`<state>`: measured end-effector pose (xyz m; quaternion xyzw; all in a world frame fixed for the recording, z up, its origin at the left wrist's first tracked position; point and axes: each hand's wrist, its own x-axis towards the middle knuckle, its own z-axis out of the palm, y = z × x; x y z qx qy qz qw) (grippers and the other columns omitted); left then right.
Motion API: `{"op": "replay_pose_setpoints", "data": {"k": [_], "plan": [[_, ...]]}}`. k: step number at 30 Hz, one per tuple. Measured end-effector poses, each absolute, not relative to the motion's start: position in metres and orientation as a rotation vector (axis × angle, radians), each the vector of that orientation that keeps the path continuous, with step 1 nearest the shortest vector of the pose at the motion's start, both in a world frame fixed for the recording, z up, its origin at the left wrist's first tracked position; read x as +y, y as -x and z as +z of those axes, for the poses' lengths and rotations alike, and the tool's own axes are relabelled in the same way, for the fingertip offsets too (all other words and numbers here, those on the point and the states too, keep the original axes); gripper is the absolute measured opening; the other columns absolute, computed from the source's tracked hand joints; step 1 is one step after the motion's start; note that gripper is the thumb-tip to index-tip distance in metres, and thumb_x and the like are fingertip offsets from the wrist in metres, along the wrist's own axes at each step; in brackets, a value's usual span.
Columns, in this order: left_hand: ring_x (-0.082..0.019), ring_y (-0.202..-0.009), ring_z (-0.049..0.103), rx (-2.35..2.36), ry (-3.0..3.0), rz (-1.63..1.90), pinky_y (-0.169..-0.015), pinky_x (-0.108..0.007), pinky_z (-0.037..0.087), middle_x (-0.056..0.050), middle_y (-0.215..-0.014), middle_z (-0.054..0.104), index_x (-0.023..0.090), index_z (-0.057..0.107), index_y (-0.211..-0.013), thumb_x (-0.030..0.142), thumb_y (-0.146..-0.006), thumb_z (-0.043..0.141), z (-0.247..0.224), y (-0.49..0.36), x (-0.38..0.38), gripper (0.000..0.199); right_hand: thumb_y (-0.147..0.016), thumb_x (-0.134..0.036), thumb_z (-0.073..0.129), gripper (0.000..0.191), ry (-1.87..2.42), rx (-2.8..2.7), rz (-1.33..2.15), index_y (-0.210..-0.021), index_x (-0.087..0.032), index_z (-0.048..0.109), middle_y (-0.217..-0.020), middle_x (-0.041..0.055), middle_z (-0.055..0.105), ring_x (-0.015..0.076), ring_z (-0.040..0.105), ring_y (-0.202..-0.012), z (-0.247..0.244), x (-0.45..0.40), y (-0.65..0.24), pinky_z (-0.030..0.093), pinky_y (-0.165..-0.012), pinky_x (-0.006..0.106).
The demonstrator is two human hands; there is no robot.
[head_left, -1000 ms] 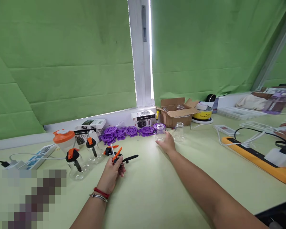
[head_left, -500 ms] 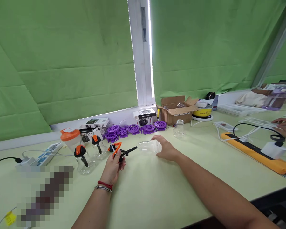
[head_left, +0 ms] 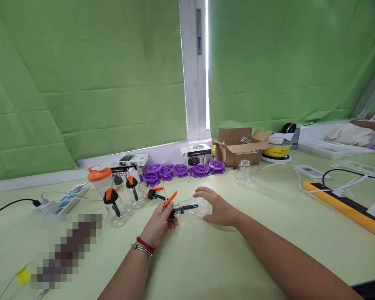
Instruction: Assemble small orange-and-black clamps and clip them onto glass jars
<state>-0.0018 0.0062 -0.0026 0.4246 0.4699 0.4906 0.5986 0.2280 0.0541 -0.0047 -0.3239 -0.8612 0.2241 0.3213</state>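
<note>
My left hand (head_left: 160, 221) grips an orange and black bottle lid (head_left: 170, 201) with a long black stem. The stem lies inside a clear glass bottle (head_left: 203, 210) held sideways, its mouth toward the lid. Curved around the base end of this bottle is my right hand (head_left: 222, 208). Just beyond my left hand, another orange and black lid (head_left: 152, 194) rests on the table. Two capped glass bottles (head_left: 118, 214) (head_left: 138, 202) stand to the left. An uncapped glass bottle (head_left: 243, 177) appears upside down or upright at the right; I cannot tell which.
Purple round plastic parts (head_left: 180, 170) line the back near printed boxes (head_left: 196, 155). Behind stands an open cardboard box (head_left: 240, 158). A shaker cup (head_left: 100, 175) is at left. A yellow power strip (head_left: 346, 208) and cables lie at right.
My left hand has moved right, bringing the lid to the bottle's mouth, and the black stem has gone inside. The view has turned slightly left.
</note>
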Motion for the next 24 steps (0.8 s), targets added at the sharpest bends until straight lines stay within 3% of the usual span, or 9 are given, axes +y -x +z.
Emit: {"op": "replay_pose_setpoints", "data": {"k": [7, 16, 21, 24], "plan": [[-0.012, -0.050, 0.057, 1.068, -0.974, 1.073, -0.040, -0.021, 0.035, 0.003, -0.062, 0.054, 0.021, 0.045, -0.086, 0.052, -0.079, 0.057, -0.004, 0.001, 0.007, 0.034, -0.055, -0.011, 0.067, 0.069, 0.790, -2.260, 0.550, -0.122, -0.023, 0.052, -0.130, 0.0103, 0.043, 0.0250, 0.041, -0.123, -0.007, 0.053, -0.225, 0.035, -0.103, 0.039], [-0.011, -0.052, 0.057, 1.054, -0.974, 1.067, -0.042, -0.021, 0.039, 0.003, -0.068, 0.054, 0.020, 0.043, -0.087, 0.050, -0.080, 0.058, -0.005, 0.002, 0.006, 0.034, -0.054, -0.013, 0.071, 0.071, 0.733, -2.265, 0.524, -0.122, -0.022, 0.052, -0.128, 0.0107, 0.046, 0.0247, 0.042, -0.121, -0.008, 0.054, -0.225, 0.035, -0.102, 0.038], [-0.011, -0.053, 0.057, 1.068, -1.003, 1.054, -0.042, -0.021, 0.039, 0.003, -0.069, 0.054, 0.020, 0.042, -0.088, 0.049, -0.082, 0.055, -0.005, 0.004, 0.006, 0.032, -0.052, -0.025, 0.080, 0.082, 0.781, -2.158, 0.739, -0.125, -0.023, 0.044, -0.124, 0.0085, 0.050, 0.0241, 0.046, -0.116, -0.016, 0.059, -0.227, 0.036, -0.100, 0.039], [-0.010, -0.053, 0.056, 1.064, -1.006, 1.038, -0.043, -0.020, 0.039, 0.003, -0.068, 0.053, 0.020, 0.041, -0.088, 0.045, -0.083, 0.056, -0.004, 0.006, 0.007, 0.030, -0.051, -0.033, 0.082, 0.077, 0.819, -2.093, 0.887, -0.119, -0.024, 0.047, -0.115, 0.0058, 0.053, 0.0218, 0.050, -0.104, -0.022, 0.062, -0.227, 0.040, -0.094, 0.038]]}}
